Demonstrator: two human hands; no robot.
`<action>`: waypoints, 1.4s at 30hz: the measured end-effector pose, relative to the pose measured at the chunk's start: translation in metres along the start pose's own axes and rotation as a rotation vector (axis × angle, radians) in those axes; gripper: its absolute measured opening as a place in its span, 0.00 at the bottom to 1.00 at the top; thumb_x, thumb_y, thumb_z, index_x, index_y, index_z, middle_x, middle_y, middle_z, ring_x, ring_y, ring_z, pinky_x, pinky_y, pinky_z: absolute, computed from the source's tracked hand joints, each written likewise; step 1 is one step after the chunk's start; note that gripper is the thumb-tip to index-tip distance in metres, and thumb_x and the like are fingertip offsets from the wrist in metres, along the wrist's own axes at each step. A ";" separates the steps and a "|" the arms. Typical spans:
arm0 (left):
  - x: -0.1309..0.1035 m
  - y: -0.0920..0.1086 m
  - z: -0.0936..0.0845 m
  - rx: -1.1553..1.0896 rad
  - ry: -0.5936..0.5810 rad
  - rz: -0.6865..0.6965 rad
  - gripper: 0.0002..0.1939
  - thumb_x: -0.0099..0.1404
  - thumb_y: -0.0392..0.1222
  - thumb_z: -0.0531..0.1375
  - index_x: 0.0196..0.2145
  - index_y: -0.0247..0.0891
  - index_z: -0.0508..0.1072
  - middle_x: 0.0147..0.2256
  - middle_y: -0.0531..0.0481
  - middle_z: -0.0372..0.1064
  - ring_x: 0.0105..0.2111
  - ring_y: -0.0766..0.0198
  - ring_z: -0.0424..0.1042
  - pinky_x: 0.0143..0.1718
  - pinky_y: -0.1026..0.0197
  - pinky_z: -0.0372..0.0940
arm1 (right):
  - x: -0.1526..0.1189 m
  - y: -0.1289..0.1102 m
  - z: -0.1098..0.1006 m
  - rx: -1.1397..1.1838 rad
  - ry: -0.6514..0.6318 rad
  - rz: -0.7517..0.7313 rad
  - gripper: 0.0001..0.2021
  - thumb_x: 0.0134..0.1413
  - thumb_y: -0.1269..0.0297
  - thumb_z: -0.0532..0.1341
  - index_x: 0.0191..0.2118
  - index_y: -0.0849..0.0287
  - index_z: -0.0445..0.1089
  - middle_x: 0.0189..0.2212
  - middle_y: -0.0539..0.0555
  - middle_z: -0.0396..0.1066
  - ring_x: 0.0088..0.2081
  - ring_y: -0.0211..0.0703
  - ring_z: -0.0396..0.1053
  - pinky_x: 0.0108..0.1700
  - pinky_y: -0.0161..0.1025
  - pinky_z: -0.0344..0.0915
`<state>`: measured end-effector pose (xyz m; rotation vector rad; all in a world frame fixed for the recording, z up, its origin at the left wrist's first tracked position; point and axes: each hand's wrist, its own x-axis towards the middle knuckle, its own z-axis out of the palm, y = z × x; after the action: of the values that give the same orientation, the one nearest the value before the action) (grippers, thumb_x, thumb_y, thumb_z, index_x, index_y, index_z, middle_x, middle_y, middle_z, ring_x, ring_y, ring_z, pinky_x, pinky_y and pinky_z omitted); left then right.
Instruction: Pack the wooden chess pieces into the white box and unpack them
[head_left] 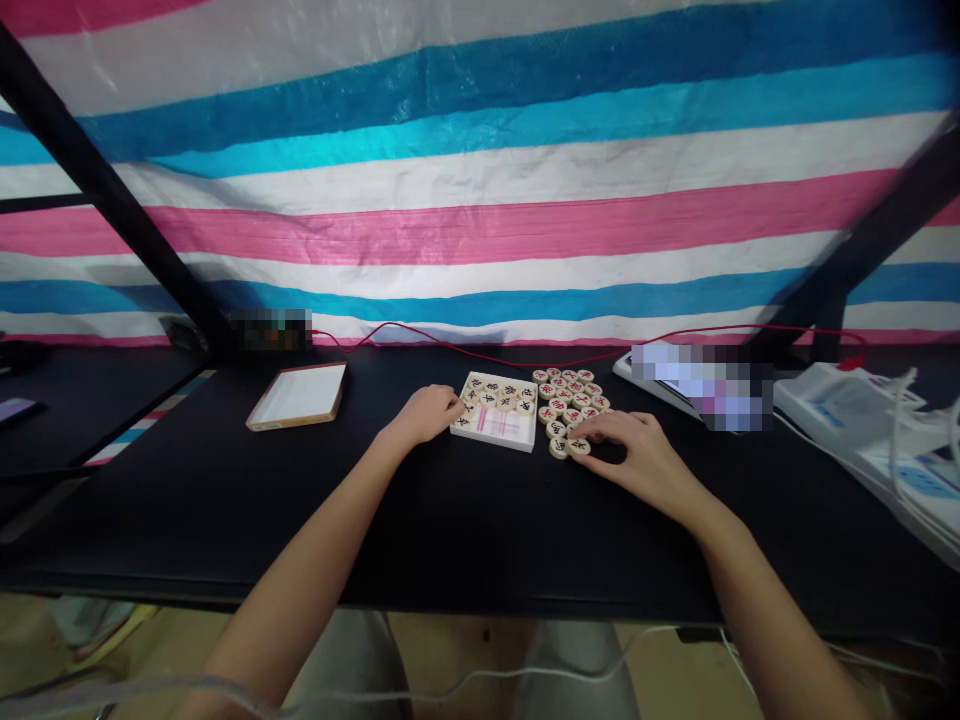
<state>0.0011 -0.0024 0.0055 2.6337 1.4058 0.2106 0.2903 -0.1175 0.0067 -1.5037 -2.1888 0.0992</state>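
Single Chinese characters marked the round pieces, most of them too small to read with certainty. Black ones stood on the pieces (505, 403) in the white box (491, 440) just beside the left hand (424, 413). Red ones stood on most of the loose pieces (560, 395) beyond the fingertips of the right hand (637, 445); black ones marked the few nearest those fingertips.

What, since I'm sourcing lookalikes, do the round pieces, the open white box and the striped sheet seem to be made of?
Round pieces: wood or plastic, I can't tell which; pale and smooth-looking, with black or red characters.
White box: perhaps cardboard, matte-looking, judging by its thin straight walls.
Striped sheet: likely plastic, slightly shiny; its creases catch bright highlights.
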 end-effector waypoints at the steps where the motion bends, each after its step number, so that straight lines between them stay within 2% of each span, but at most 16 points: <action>1: 0.000 0.000 0.000 0.000 0.004 0.008 0.21 0.63 0.44 0.45 0.26 0.34 0.73 0.30 0.43 0.70 0.30 0.62 0.68 0.32 0.63 0.58 | 0.000 0.001 -0.001 -0.002 0.004 0.008 0.11 0.50 0.54 0.59 0.38 0.50 0.70 0.38 0.50 0.72 0.38 0.44 0.68 0.45 0.46 0.54; 6: 0.000 0.000 0.000 0.001 0.013 0.014 0.20 0.63 0.43 0.45 0.26 0.34 0.73 0.31 0.43 0.71 0.31 0.61 0.68 0.32 0.63 0.58 | -0.002 0.009 -0.002 0.027 -0.085 0.022 0.11 0.49 0.53 0.60 0.36 0.51 0.71 0.36 0.51 0.73 0.34 0.44 0.69 0.42 0.45 0.58; 9: 0.000 0.001 0.000 -0.006 0.006 0.000 0.20 0.63 0.44 0.45 0.26 0.34 0.74 0.31 0.43 0.71 0.31 0.61 0.69 0.32 0.63 0.58 | -0.001 0.014 -0.001 0.029 -0.117 0.011 0.10 0.49 0.55 0.60 0.36 0.51 0.71 0.37 0.50 0.72 0.37 0.45 0.69 0.42 0.45 0.60; 13: 0.000 0.001 -0.001 -0.007 0.001 0.001 0.20 0.63 0.44 0.45 0.26 0.34 0.73 0.31 0.43 0.71 0.31 0.61 0.68 0.32 0.63 0.57 | 0.000 0.016 0.001 0.013 -0.111 -0.023 0.09 0.50 0.55 0.60 0.36 0.51 0.71 0.40 0.51 0.71 0.43 0.47 0.67 0.44 0.45 0.60; 20: 0.001 0.001 0.000 0.007 -0.004 -0.013 0.20 0.63 0.44 0.45 0.26 0.34 0.74 0.31 0.42 0.71 0.31 0.61 0.69 0.33 0.63 0.58 | 0.001 0.008 -0.001 0.064 -0.086 0.009 0.09 0.52 0.55 0.58 0.35 0.52 0.70 0.34 0.51 0.70 0.32 0.41 0.67 0.35 0.39 0.63; 24: 0.001 0.001 0.001 0.006 0.005 -0.012 0.20 0.63 0.44 0.45 0.26 0.34 0.74 0.31 0.42 0.71 0.32 0.61 0.69 0.34 0.63 0.59 | 0.003 0.000 -0.003 0.185 0.001 0.031 0.12 0.52 0.53 0.57 0.35 0.53 0.71 0.34 0.53 0.71 0.33 0.43 0.68 0.37 0.41 0.65; 26: 0.001 0.000 0.002 0.006 0.011 -0.001 0.21 0.63 0.44 0.45 0.26 0.34 0.73 0.31 0.42 0.71 0.31 0.61 0.69 0.33 0.63 0.59 | 0.010 -0.009 -0.002 0.222 0.071 0.041 0.12 0.54 0.54 0.56 0.36 0.54 0.71 0.36 0.54 0.71 0.35 0.45 0.68 0.40 0.42 0.64; 28: 0.001 -0.001 0.003 0.006 0.018 0.014 0.21 0.63 0.44 0.45 0.25 0.34 0.73 0.31 0.42 0.71 0.30 0.61 0.69 0.32 0.62 0.58 | 0.022 -0.023 0.001 0.221 0.089 -0.001 0.10 0.56 0.58 0.54 0.38 0.54 0.71 0.38 0.54 0.71 0.38 0.45 0.68 0.43 0.44 0.63; 34: 0.002 -0.003 0.005 0.008 0.054 0.027 0.22 0.65 0.45 0.43 0.28 0.33 0.72 0.31 0.42 0.71 0.31 0.60 0.70 0.33 0.62 0.58 | 0.082 -0.067 0.035 0.170 -0.155 -0.313 0.11 0.56 0.68 0.55 0.41 0.51 0.71 0.41 0.50 0.72 0.45 0.44 0.66 0.49 0.42 0.59; 38: 0.002 -0.006 0.008 0.020 0.056 0.027 0.24 0.66 0.45 0.40 0.29 0.33 0.72 0.31 0.41 0.71 0.32 0.59 0.70 0.34 0.61 0.59 | 0.104 -0.072 0.054 0.185 -0.218 -0.329 0.10 0.53 0.69 0.57 0.39 0.53 0.73 0.39 0.49 0.72 0.42 0.42 0.67 0.46 0.39 0.61; 42: 0.003 -0.007 0.009 0.026 0.061 0.028 0.23 0.66 0.44 0.41 0.30 0.33 0.73 0.31 0.41 0.72 0.33 0.59 0.70 0.34 0.60 0.59 | 0.101 -0.068 0.053 0.167 -0.190 -0.339 0.13 0.53 0.70 0.58 0.44 0.51 0.71 0.41 0.50 0.71 0.43 0.42 0.66 0.45 0.39 0.60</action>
<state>-0.0011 0.0030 -0.0043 2.6918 1.3996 0.2802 0.1810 -0.0431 0.0162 -1.0543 -2.4850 0.3145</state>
